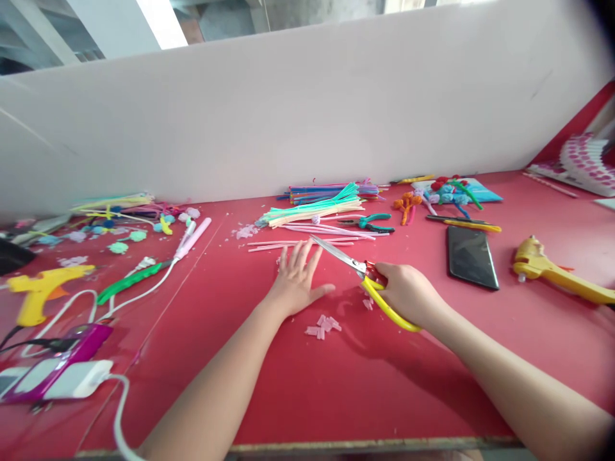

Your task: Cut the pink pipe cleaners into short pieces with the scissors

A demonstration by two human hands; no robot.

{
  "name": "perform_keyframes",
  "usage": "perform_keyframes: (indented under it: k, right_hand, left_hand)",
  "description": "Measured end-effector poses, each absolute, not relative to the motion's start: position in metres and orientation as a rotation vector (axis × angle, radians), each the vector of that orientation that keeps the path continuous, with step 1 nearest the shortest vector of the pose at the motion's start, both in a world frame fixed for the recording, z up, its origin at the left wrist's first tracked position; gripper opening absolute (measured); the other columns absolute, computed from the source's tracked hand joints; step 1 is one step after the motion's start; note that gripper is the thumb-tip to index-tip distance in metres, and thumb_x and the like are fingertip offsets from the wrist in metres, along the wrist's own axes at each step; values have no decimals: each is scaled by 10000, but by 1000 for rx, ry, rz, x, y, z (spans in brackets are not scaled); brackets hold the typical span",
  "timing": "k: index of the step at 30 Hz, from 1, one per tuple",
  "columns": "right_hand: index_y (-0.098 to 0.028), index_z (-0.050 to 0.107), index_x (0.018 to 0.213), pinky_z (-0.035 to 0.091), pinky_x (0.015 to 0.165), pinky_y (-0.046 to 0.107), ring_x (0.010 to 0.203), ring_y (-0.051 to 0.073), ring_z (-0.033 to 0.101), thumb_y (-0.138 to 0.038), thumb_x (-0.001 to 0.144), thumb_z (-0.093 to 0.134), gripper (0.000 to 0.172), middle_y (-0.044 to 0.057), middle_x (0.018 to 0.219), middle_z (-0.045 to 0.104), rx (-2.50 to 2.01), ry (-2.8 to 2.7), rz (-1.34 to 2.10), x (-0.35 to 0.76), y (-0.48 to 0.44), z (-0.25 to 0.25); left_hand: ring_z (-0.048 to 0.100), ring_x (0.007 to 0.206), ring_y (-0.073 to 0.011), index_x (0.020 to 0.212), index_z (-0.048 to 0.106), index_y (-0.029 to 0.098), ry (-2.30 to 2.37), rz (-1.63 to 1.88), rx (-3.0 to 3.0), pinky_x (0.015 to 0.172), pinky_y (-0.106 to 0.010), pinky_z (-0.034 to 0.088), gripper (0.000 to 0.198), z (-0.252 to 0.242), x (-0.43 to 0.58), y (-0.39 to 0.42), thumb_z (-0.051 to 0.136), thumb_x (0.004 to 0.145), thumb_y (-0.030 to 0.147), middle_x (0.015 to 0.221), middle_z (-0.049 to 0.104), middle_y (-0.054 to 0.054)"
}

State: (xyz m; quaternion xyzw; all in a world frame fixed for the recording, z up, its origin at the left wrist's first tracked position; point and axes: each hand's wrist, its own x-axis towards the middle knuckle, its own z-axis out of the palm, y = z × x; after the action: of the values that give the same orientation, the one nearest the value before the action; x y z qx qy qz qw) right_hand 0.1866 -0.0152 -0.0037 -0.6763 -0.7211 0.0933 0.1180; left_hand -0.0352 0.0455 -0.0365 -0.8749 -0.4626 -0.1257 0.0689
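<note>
My right hand [408, 291] is wrapped around the yellow-handled scissors [391, 308], whose blades point up and left toward my other hand. The blades look close together. Palm down on the red table, my left hand [296, 280] has its fingers spread and its thumb out to the side. Its fingertips reach the thin pink pipe cleaners [269, 247]. A small pile of short pink cut pieces [324, 326] lies just below my left hand. A few more pink bits [368, 303] are partly hidden behind the scissors.
Behind my hands lie a bundle of green and cream pipe cleaners [321, 208] and teal-handled pliers [372, 222]. A black phone [472, 256] and a yellow glue gun [552, 269] are at right. Another glue gun [41, 288], a power strip [72, 368] and cables lie at left.
</note>
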Motion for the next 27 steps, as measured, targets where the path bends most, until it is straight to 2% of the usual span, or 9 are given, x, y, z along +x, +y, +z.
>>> perform_keyframes:
  k: [5,11,14,17,20,22,23,25,27]
  right_hand:
    - [-205,504,673,189,448,214,457,97,401,-356,736,397,196,6,563,543,-1969,-2106,287,186,-16,-3]
    - [-203,513,679,188,452,217,466,103,412,-376,725,416,203,12,574,547,-1965,-2118,296,184,-17,-2]
    - [-197,524,684,187,453,218,463,102,415,-374,729,414,213,18,570,546,-1985,-2109,314,184,-17,-1]
    - [-194,529,689,192,456,215,476,104,426,-380,736,405,228,24,585,556,-1979,-2101,335,184,-17,-1]
    - [-196,528,695,196,460,213,495,107,439,-375,722,426,207,24,598,563,-1971,-2103,315,184,-18,-1]
    - [-201,523,695,194,459,211,495,107,439,-372,702,454,186,17,591,561,-1964,-2110,314,184,-18,-1]
    - [-202,522,695,193,457,210,492,106,438,-371,692,465,178,13,586,558,-1961,-2112,326,184,-18,-1]
    - [-203,520,695,192,455,208,490,103,438,-363,683,475,167,8,583,556,-1959,-2108,349,183,-18,-1]
    - [-203,521,701,194,457,208,495,102,441,-354,686,471,159,8,589,558,-1957,-2106,344,183,-18,-2]
  left_hand:
    - [158,1250,-303,1285,242,104,-1694,-524,-2281,985,-515,32,553,-39,-41,53,298,818,394,1354,213,-189]
    - [95,1264,-298,1294,224,156,-1310,-393,-2638,995,-497,73,769,-36,-32,43,367,693,614,1372,188,-152]
    - [152,1248,-311,1260,293,127,-1484,-472,-2456,983,-521,64,594,-38,-33,47,386,770,450,1342,240,-174]
    - [276,1189,-297,1175,407,137,-1643,-646,-2316,973,-481,156,418,-32,-35,50,419,776,259,1270,332,-167]
    - [455,993,-212,871,563,193,-1588,-750,-2612,885,-360,328,190,-19,-34,45,425,775,282,1013,498,-81]
    - [499,858,-162,728,558,191,-1557,-762,-2865,819,-313,374,211,-9,-32,37,378,796,275,868,517,-41]
    - [500,844,-147,724,553,192,-1529,-777,-2981,811,-296,377,199,-4,-31,33,375,793,250,878,512,-32]
    - [499,854,-133,864,545,214,-1496,-763,-3202,786,-263,388,173,3,-29,24,420,750,181,950,496,-25]
    - [515,802,-127,847,556,220,-1481,-619,-3408,744,-246,400,185,9,-28,16,450,711,151,910,506,-14]
